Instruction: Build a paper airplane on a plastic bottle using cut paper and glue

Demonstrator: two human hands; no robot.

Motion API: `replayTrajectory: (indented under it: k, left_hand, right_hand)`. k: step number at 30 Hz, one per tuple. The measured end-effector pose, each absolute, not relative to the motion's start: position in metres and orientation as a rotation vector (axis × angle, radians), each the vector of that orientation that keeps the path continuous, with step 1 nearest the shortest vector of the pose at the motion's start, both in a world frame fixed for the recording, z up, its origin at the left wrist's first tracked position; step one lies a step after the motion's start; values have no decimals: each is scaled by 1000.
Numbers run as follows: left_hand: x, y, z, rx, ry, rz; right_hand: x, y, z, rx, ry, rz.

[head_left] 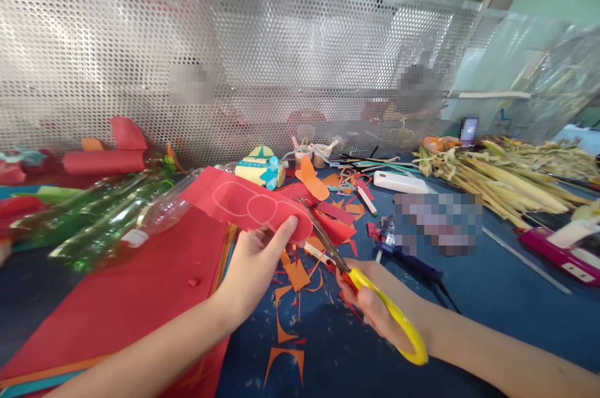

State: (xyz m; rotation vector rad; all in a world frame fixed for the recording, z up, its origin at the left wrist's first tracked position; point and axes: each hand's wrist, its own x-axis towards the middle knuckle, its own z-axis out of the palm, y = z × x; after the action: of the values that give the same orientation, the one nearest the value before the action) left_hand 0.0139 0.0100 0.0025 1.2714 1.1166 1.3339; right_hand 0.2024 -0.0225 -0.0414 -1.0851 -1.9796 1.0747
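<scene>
Between the thumb and fingers of my left hand (255, 263) is a strip of red paper (229, 195), with rounded shapes drawn on it in a pale line. My right hand (375, 298) is wrapped round the yellow handles of a pair of scissors (398, 317). The dark blades lie at the right end of the red paper, where the edge is partly cut round the drawn curve. A red flap hangs beside the blades. Orange paper scraps (297, 275) lie on the dark blue table below my hands.
Red sheets (154, 298) are stacked at left, beside green plastic bottles (112, 217). A glue gun (412, 260), a white marker (367, 199) and dried husks (510, 179) lie to the right. A perforated metal screen (281, 42) stands behind the table.
</scene>
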Motion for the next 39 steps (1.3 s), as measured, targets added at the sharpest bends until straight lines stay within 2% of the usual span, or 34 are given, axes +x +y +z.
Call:
replayTrajectory:
  k: [22,39]
  left_hand:
    - [7,16,1,1284,1079,1305]
    - [5,20,2,1341,1076,1346]
  right_hand:
    - [206,-26,-22,-1121,-2030,1131]
    - [208,-21,-33,-1163,-2028,1169]
